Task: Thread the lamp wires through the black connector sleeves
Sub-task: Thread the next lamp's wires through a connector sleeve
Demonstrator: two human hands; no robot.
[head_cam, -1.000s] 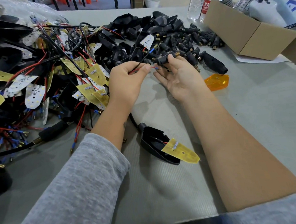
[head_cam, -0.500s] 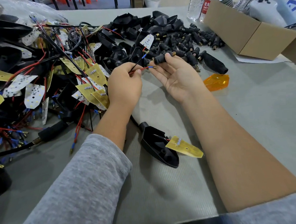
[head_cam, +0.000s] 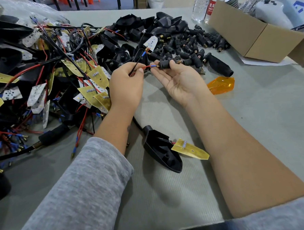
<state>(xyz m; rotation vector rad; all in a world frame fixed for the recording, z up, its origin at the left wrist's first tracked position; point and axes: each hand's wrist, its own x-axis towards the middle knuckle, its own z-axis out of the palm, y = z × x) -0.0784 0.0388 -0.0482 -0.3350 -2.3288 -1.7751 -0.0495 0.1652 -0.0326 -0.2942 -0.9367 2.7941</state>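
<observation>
L hand (head_cam: 126, 84) pinches a red wire (head_cam: 145, 67) and a black wire (head_cam: 137, 63) between thumb & fingers, red one's blue-tipped end pointing right. R hand (head_cam: 179, 77) is palm up, fingertips gripping a black connector sleeve (head_cam: 165, 64) held sideways; red wire's tip sits right at the sleeve's left opening, can't tell if it's in. Black wire's tip angles up, apart from the sleeve. Below the hands, btwn the forearms, a black lamp housing (head_cam: 162, 151) w/ a yellow circuit board (head_cam: 189, 149) lies on the grey table (head_cam: 255, 126). Pile of loose sleeves (head_cam: 193, 44) lies behind the hands, orange lens (head_cam: 220, 85) just right, cardboard box (head_cam: 249, 32) far right, tangle of wired boards (head_cam: 47, 76) left.
</observation>
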